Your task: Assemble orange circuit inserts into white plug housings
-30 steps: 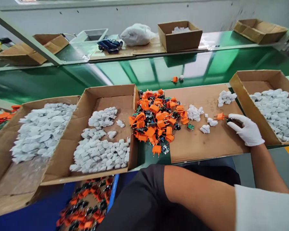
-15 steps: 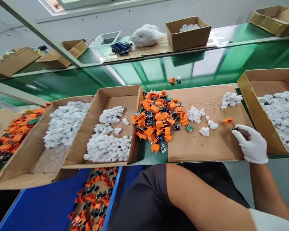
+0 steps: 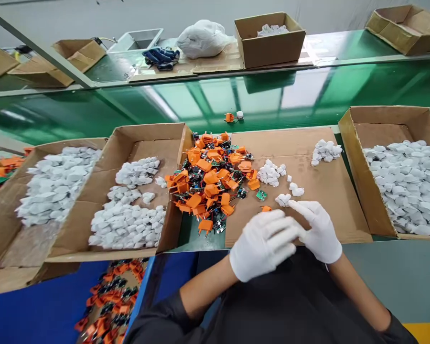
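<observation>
My left hand (image 3: 267, 243), in a white glove, is over the front edge of the cardboard sheet (image 3: 329, 210), fingers stretched to the right. Its fingertips meet or overlap those of my right hand (image 3: 317, 231), also gloved. What the right fingers hold, if anything, is hidden. Just behind my left hand an orange piece (image 3: 265, 209) shows. Small white clumps (image 3: 283, 199) lie beyond the fingertips, with a green circuit board (image 3: 261, 195) to their left. The heap of orange plug housings with circuit boards (image 3: 211, 177) sits left of the sheet.
Cardboard boxes of white pieces stand at the left (image 3: 172, 224) and right (image 3: 369, 191). An orange plug (image 3: 229, 117) lies on the green surface beyond. On the back shelf are a white bag (image 3: 202, 40), dark blue gloves (image 3: 161, 57) and a box (image 3: 272, 48).
My left hand has come into view. My right hand has moved left from the sheet's right side, where it held an orange piece with wires. The view has shifted right.
</observation>
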`<act>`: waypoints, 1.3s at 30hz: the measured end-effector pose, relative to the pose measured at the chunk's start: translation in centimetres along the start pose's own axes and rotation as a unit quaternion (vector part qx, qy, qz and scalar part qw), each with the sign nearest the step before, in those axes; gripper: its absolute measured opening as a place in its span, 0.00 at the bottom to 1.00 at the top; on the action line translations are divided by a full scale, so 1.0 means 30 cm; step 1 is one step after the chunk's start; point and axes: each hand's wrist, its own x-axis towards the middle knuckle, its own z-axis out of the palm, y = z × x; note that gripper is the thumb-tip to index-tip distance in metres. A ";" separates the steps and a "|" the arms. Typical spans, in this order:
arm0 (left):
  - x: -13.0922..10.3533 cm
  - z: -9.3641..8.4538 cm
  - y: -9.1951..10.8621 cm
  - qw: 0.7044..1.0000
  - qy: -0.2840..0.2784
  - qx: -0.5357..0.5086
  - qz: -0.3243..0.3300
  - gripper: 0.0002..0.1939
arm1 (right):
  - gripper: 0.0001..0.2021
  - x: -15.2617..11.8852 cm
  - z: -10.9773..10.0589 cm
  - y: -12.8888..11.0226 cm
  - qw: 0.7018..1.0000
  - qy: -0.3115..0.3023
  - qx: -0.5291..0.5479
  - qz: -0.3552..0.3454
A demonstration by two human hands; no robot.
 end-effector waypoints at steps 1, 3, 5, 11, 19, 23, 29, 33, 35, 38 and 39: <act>0.003 0.005 -0.023 1.000 0.011 0.015 -0.002 0.18 | 0.18 0.030 -0.012 0.011 1.000 0.014 -0.012 0.010; -0.008 0.014 -0.046 0.998 0.036 0.054 -0.014 0.23 | 0.14 0.109 -0.024 0.036 0.996 -0.003 -0.077 0.050; -0.014 0.026 -0.053 0.995 0.044 0.084 -0.018 0.24 | 0.11 0.196 -0.019 0.061 0.981 -0.085 -0.144 0.094; 0.042 0.060 -0.053 0.993 0.046 0.076 -0.073 0.20 | 0.04 0.314 0.025 0.130 0.962 -0.136 -0.099 0.216; 0.046 0.052 -0.056 0.995 0.039 0.044 -0.084 0.18 | 0.12 0.263 -0.058 0.206 0.985 -0.085 0.071 0.131; 0.048 0.053 -0.057 0.995 0.049 0.038 -0.073 0.16 | 0.18 0.279 -0.105 0.217 0.976 -0.212 0.027 0.043; 0.043 0.053 -0.055 0.994 0.072 0.028 -0.074 0.13 | 0.13 0.257 -0.135 0.244 0.974 -0.227 0.016 0.010; 0.039 0.046 -0.049 0.990 0.119 0.008 -0.081 0.16 | 0.06 0.207 -0.119 0.234 0.981 -0.194 -0.024 0.021; 0.062 0.042 -0.037 0.986 0.141 0.019 -0.092 0.17 | 0.07 0.182 -0.113 0.210 0.983 -0.173 -0.043 0.034; 0.145 0.039 -0.010 0.985 0.133 0.059 -0.091 0.20 | 0.07 0.148 -0.101 0.168 0.987 -0.137 -0.077 0.046; 0.182 0.038 -0.003 0.987 0.109 0.066 -0.094 0.22 | 0.08 0.138 -0.096 0.157 0.987 -0.128 -0.085 0.042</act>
